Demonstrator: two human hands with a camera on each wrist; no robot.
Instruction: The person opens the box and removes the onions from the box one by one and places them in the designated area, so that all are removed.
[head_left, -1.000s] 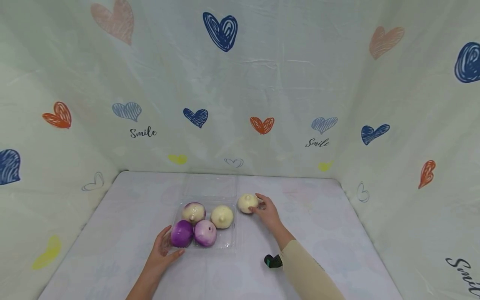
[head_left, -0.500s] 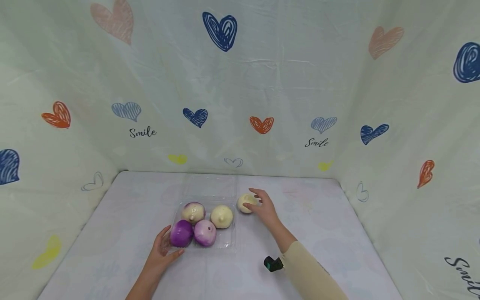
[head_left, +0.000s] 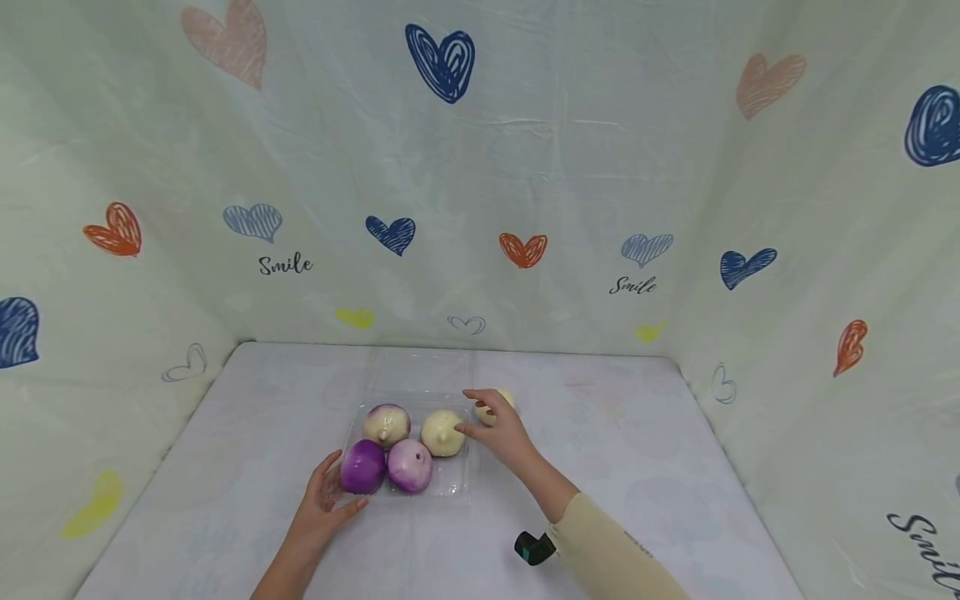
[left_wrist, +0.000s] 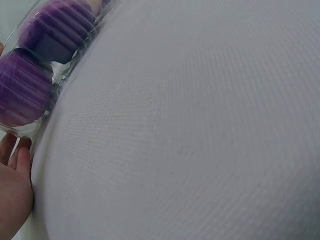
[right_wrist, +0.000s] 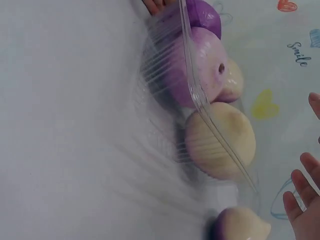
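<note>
A clear plastic box stands on the table with several purple-and-white turnips in it. Among them are a deep purple turnip at the front left and a pale turnip at the back right. My left hand holds the box's front left corner, thumb at the front and fingers along the side. My right hand hovers over the box's right edge with spread fingers, thumb tip beside the pale turnip; contact cannot be told. Partly hidden behind that hand, a loose turnip lies outside the box.
The box's clear lid lies folded back toward the rear edge of the table. Near my right sleeve is a small black-and-green item. A heart-printed curtain closes off the back and sides.
My right hand has let go of the loose turnip and moved left to the box's right edge. The loose turnip stays in place. My left hand has not visibly moved.
</note>
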